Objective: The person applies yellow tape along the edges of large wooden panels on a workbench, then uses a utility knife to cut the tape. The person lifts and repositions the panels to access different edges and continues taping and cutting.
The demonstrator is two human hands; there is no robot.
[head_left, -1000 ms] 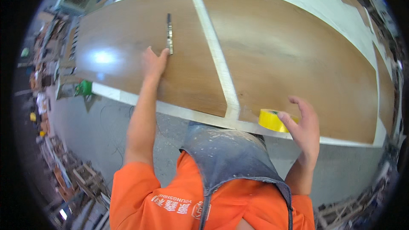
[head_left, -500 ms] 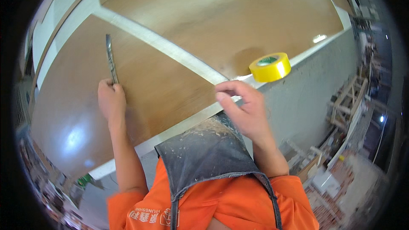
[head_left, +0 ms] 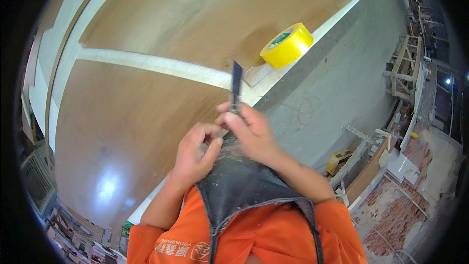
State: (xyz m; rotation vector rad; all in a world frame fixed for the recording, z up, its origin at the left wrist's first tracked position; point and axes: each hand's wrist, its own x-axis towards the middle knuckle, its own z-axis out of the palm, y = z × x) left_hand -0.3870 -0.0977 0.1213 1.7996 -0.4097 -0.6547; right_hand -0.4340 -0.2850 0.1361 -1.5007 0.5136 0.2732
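My right hand (head_left: 251, 134) is closed round a thin utility knife (head_left: 236, 85), its dark blade pointing up and away from me. Close beside it on the left, my left hand (head_left: 198, 152) has its fingers curled and thumb drawn in; whether anything is between them is hidden. Both hands are over the near edge of a brown wood-toned panel (head_left: 132, 127), in front of my dark apron (head_left: 244, 176). A yellow roll of tape (head_left: 287, 46) stands on the white surface and the far brown panel (head_left: 195, 14), beyond the knife.
A white strip (head_left: 156, 62) separates the two brown panels. A long narrow brown strip (head_left: 62, 54) lies at the far left. To the right is a grey floor (head_left: 317, 98), with a wooden frame (head_left: 406, 66) and a yellow box (head_left: 338, 160) beyond it.
The knife has passed from my left hand to my right. My left hand has come in from the left to beside the right. The view has turned, shifting the panels and tape.
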